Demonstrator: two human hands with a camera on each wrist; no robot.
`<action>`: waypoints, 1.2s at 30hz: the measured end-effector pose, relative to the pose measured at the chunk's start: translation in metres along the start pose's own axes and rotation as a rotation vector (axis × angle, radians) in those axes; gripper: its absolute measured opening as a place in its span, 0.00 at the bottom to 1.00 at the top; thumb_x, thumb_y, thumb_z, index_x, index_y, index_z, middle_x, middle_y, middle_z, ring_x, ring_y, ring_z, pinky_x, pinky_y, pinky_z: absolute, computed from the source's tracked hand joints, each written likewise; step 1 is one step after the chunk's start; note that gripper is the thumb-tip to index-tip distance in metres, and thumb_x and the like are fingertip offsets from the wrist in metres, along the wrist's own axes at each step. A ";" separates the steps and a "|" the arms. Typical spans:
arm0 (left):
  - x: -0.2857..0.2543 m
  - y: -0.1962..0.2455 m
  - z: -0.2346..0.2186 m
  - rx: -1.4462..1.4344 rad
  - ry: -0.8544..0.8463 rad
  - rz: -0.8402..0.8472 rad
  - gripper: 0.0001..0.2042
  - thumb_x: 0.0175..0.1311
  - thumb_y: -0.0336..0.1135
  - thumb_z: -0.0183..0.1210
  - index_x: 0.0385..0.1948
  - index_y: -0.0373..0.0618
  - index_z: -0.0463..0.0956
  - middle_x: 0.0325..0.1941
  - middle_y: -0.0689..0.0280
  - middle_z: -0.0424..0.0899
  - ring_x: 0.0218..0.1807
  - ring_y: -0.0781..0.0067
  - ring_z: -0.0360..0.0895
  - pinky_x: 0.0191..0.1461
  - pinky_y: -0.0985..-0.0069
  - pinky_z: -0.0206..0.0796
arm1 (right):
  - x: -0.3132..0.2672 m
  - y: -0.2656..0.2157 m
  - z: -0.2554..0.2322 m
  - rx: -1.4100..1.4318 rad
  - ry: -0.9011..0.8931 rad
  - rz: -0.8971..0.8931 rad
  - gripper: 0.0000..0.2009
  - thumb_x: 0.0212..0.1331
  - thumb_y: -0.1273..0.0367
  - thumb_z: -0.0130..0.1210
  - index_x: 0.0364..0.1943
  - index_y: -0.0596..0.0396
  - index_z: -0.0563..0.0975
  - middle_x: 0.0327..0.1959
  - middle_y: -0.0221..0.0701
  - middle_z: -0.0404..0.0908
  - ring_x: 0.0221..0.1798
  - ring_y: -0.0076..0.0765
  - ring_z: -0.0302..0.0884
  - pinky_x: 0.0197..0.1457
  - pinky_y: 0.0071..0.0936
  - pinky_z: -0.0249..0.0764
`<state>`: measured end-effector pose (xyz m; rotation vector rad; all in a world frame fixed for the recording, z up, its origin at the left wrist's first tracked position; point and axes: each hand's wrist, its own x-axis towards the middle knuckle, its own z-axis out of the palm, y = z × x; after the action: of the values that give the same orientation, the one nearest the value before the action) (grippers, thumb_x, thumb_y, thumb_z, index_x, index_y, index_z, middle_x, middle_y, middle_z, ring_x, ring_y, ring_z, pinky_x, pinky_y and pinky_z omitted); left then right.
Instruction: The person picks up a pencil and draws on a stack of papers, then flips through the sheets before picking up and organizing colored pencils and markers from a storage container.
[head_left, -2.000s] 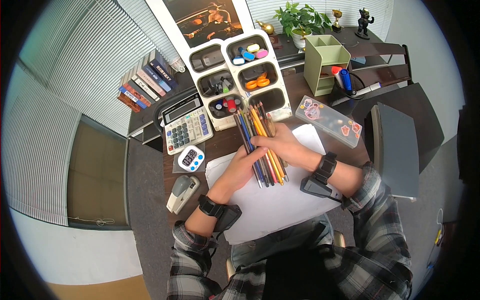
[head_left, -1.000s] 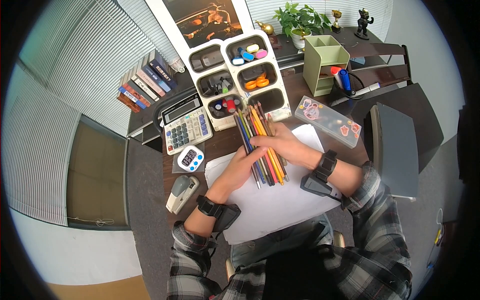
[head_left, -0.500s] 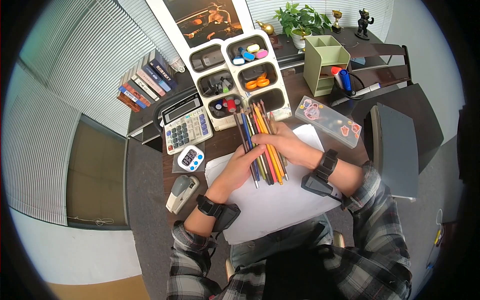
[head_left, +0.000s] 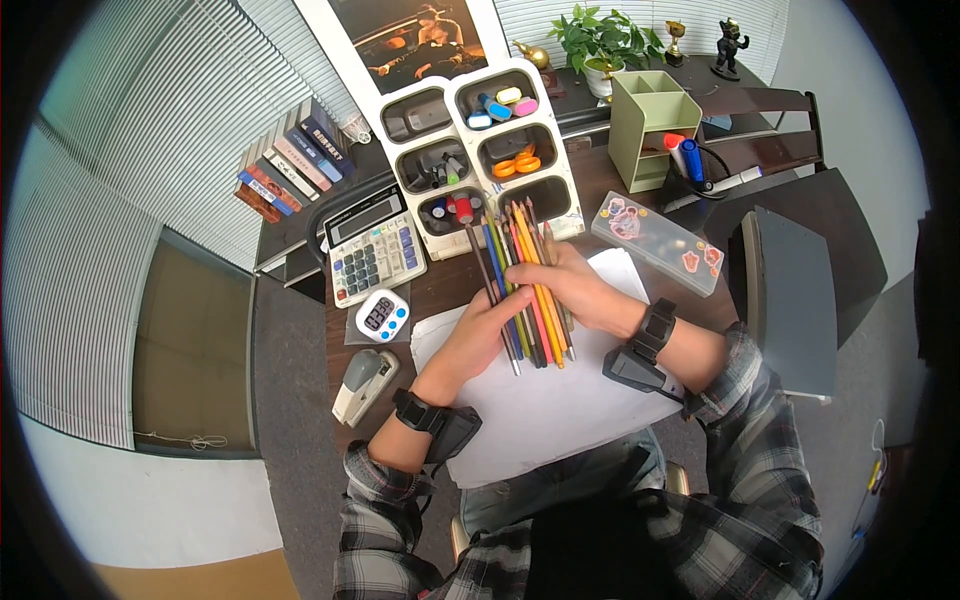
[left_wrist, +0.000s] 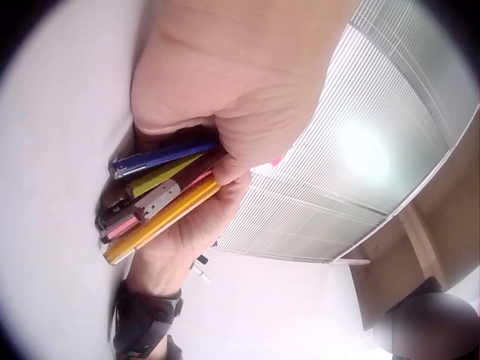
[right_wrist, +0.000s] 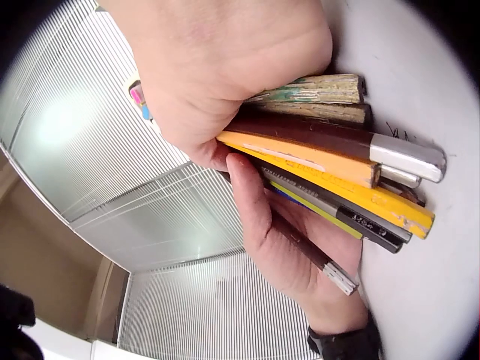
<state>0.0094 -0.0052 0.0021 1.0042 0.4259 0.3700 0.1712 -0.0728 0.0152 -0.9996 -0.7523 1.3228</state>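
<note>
White paper (head_left: 550, 430), taken as the landmark for all places below. Coloured pencils (head_left: 545, 325), one mixed bundle (yellow, orange, blue, green, brown, others), held above the paper, slanting, with their points towards its far edge and their blunt ends towards the person. Whether the blunt ends touch the paper: cannot tell.

Left hand (head_left: 468, 345): grips the left side of the bundle, thumb along the upper side, fingers bent round from beneath. A dark pencil with a silvery end lies a little apart from the others, by the left thumb. Right hand (head_left: 588, 298): clasps the opposite side, thumb laid across the pencils; its fingertips are partly hidden. Neither hand is released.

Around the paper: white organiser (head_left: 440, 250) beyond the far edge, holding markers and orange-handled scissors (head_left: 520, 163); stapler (head_left: 366, 388), timer (head_left: 383, 316) and calculator (head_left: 376, 262) to the left; clear case (head_left: 660, 240) beyond the far right corner.

Progress, as judged: gathering looks complete, since no loose pencil shows on the visible part of the paper. Not done: the ends are uneven, the bundle is not compact throughout, and the pencils are in the hands, not set down.
</note>
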 end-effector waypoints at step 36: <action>0.004 -0.001 0.002 0.064 0.101 0.109 0.13 0.73 0.33 0.57 0.53 0.37 0.74 0.46 0.68 0.82 0.45 0.81 0.79 0.50 0.79 0.73 | 0.000 -0.001 0.000 -0.075 0.031 -0.047 0.16 0.63 0.68 0.59 0.49 0.66 0.76 0.41 0.35 0.83 0.41 0.25 0.82 0.45 0.25 0.79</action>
<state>0.0139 -0.0058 0.0015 1.0768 0.4774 0.5097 0.1715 -0.0732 0.0162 -1.0536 -0.8020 1.2430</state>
